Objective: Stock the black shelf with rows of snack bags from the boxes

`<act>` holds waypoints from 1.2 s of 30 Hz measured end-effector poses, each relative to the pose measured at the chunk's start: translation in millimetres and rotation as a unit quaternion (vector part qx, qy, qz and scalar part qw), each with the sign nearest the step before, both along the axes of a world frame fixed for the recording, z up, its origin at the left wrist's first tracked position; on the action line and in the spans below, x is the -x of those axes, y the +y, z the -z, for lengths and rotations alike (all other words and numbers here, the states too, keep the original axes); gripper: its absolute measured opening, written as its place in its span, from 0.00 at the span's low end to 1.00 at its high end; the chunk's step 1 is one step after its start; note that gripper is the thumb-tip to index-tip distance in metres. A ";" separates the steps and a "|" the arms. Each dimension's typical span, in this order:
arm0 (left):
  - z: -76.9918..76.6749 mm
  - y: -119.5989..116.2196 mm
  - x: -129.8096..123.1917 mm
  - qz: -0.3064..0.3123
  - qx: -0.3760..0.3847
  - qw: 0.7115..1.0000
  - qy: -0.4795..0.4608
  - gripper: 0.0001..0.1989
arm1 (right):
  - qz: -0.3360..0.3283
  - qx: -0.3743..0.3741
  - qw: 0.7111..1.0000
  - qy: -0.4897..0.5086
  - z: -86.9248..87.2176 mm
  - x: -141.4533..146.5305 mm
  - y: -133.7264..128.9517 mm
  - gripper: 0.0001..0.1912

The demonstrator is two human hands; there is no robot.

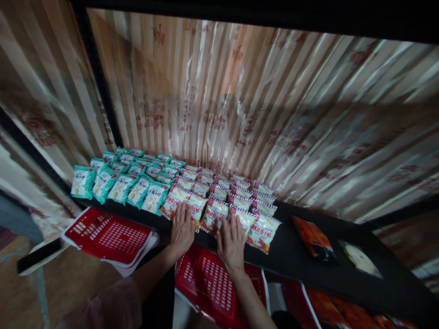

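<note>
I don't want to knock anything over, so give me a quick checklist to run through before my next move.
1. Left hand open, at the front row of white packets: ok.
2. Right hand open, at the same row, apart from the left: ok.
3. Teal packets upright in rows, beside the white ones: ok.
4. White packets fully supported where the hands cover them: cannot tell.
5. All items on the black shelf standing: not ok; the orange packet and the clear packet with pale contents lie flat at the right.
</note>
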State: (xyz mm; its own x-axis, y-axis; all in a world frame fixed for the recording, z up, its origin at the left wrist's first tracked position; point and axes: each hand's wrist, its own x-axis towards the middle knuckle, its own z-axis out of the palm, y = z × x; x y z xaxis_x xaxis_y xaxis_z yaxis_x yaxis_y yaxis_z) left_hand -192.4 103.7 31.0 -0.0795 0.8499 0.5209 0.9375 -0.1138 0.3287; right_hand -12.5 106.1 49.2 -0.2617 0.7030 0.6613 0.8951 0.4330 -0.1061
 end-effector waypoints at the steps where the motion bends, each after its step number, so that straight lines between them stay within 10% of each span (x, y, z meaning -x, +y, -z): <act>1: 1.4 1.5 5.1 0.009 0.003 1.000 0.000 0.25 | -0.012 0.006 1.000 0.000 -0.8 12.1 -0.6 0.32; 9: -0.9 0.8 39.2 0.099 -0.006 0.995 0.025 0.24 | -0.092 0.084 0.992 0.013 4.9 91.4 3.7 0.26; 17: -11.8 -0.7 108.6 -0.006 -0.032 0.998 0.052 0.23 | -0.039 0.131 0.989 -0.052 8.2 135.9 3.0 0.25; 25: -7.5 4.3 154.4 0.094 -0.004 0.995 0.044 0.27 | 0.043 0.134 0.989 -0.049 7.9 173.8 -2.3 0.27; 36: -6.3 10.2 184.8 0.085 0.099 0.991 -0.037 0.27 | -0.091 0.178 0.980 0.005 11.9 241.0 0.8 0.31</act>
State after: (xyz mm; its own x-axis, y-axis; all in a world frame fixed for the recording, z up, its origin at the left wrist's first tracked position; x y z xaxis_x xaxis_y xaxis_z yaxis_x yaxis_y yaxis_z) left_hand -377.3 113.9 37.4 0.0427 0.9390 0.3413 0.8828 -0.1954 0.4271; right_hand -253.5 106.9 37.3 -0.3981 0.8325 0.3854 0.8051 0.5184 -0.2882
